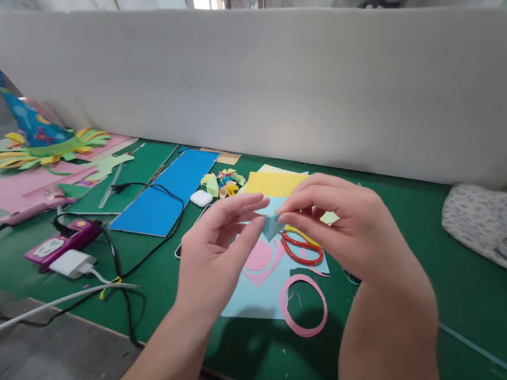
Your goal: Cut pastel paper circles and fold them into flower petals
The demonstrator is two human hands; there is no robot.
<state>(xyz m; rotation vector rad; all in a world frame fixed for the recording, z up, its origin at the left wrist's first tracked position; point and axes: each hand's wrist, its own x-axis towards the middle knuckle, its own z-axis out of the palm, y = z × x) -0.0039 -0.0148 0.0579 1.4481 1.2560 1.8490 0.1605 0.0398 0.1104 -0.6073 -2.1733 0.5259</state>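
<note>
Between both hands, above the table, is a small folded piece of light blue paper (pixel 271 227). My left hand (pixel 225 237) pinches its left side between thumb and fingers. On its upper right edge, the fingertips of my right hand (pixel 333 219) are closed. Below lies a larger light blue sheet (pixel 247 302) with a pink paper circle (pixel 258 256) on it. Red-handled scissors (pixel 302 250) rest just under my right hand, their blades hidden. A pink paper ring (pixel 284 302) lies nearer the front, partly on the blue sheet.
Left are a blue board (pixel 162 194), a white case (pixel 201 198), a purple power strip (pixel 62 243) with cables, a pink glue gun (pixel 34 206) and a party hat (pixel 36 121). Yellow paper (pixel 271 183) lies behind the hands. A patterned cloth item (pixel 495 224) sits far right. A white partition (pixel 270 89) borders the back.
</note>
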